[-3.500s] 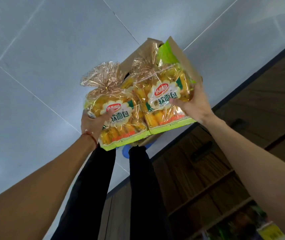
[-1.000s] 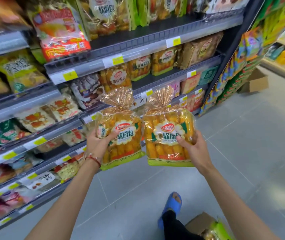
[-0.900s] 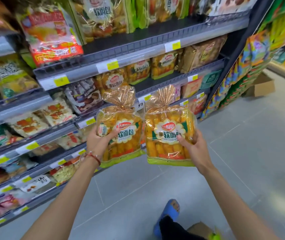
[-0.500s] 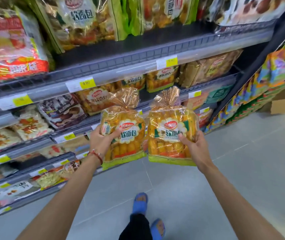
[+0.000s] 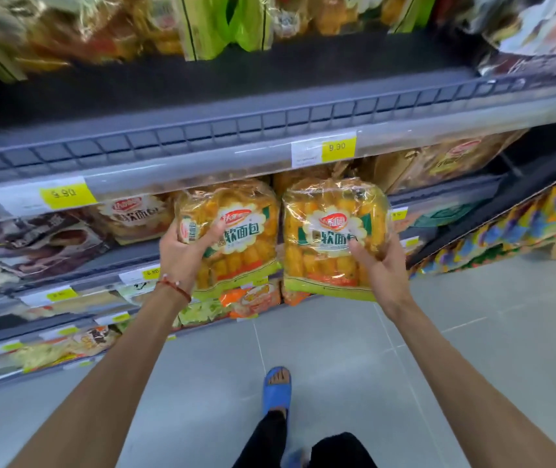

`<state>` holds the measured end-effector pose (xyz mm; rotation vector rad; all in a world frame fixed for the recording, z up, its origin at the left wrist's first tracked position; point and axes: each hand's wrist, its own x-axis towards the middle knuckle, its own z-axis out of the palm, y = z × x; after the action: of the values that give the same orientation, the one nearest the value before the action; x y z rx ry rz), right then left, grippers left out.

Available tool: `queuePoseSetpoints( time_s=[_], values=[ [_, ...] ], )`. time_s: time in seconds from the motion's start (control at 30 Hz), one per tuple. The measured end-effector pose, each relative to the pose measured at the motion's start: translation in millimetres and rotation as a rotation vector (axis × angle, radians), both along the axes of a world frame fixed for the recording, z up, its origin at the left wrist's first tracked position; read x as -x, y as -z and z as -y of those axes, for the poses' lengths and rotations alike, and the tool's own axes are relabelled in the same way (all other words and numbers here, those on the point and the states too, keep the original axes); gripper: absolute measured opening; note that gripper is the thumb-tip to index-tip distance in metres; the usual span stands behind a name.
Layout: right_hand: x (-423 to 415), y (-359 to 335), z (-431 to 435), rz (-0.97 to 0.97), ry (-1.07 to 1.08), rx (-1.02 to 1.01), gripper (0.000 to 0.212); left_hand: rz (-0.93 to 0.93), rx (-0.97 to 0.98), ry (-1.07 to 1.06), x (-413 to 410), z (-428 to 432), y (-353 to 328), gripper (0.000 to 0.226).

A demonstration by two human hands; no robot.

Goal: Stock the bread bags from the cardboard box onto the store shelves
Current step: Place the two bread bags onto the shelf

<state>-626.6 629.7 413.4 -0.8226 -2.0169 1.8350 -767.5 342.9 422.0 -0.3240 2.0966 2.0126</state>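
Head view is looking down along a store shelf unit standing on the left, its grey front rails running across the frame and carrying yellow price tags. At the far left, dark packaged pastries are sitting on the second tier, with a bag of the same soft bread lying just beside them, further back on that tier. Lower tiers are holding blurred packets I cannot identify.

Moving right, the left hand, wearing a red cord bracelet at the wrist, is gripping the left bread bag by its left edge, thumb lying across the front label and fingers wrapping behind. The bag is standing upright, its top tucking under the rail of the tier above, at the mouth of the second tier.

Just beside it, nearly touching, the right bread bag is standing upright at the same height. The right hand is clasping its lower right corner, thumb pressing on the front, the remaining fingers hiding behind the bag.

Further right, brown bread packs are resting on that second tier. Below, a blue sandal is standing on the grey tiled floor.
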Motion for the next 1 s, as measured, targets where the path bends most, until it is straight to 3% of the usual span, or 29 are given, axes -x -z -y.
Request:
queuePoseSetpoints(
  time_s=[0.07, 0.2, 0.23, 0.37, 0.47, 0.67, 0.77, 0.9, 1.0],
  values=[
    [16.9, 2.7, -6.1, -0.001, -0.011, -0.012, 0.047, 0.015, -0.025, -0.019, 12.1, -9.3, 0.9, 0.049],
    [44.8, 15.4, -20.7, -0.035, -0.028, -0.009, 0.034, 0.066, -0.023, -0.095, 30.7, -21.8, -0.6, 0.118],
    [49.4, 19.0, -24.4, -0.045, -0.044, -0.003, 0.036, 0.069, -0.019, -0.119, 34.0, -22.2, 5.3, 0.124],
    [61.6, 45.2, -36.6, -0.072, -0.099, 0.03, 0.04, 0.052, 0.035, -0.189, 30.6, -27.4, 26.5, 0.111],
    [68.9, 60.2, -41.0, -0.117, -0.107, 0.026, 0.042, -0.046, 0.117, -0.291, 30.3, -28.4, 41.6, 0.088],
    [83.5, 81.2, -47.8, -0.188, -0.136, 0.04, 0.046, -0.189, 0.315, -0.34, 24.8, -30.2, 64.2, 0.123],
    [87.1, 87.8, -48.5, -0.223, -0.138, 0.032, 0.042, -0.207, 0.267, -0.223, 23.3, -22.9, 69.0, 0.138],
    [88.0, 81.9, -48.9, -0.275, -0.125, 0.033, 0.04, -0.206, 0.106, -0.166, 16.6, -13.2, 59.4, 0.113],
    [95.7, 64.4, -49.4, -0.341, -0.115, 0.014, 0.031, -0.306, 0.15, -0.195, 22.0, -15.3, 47.8, 0.059]
  ],
)
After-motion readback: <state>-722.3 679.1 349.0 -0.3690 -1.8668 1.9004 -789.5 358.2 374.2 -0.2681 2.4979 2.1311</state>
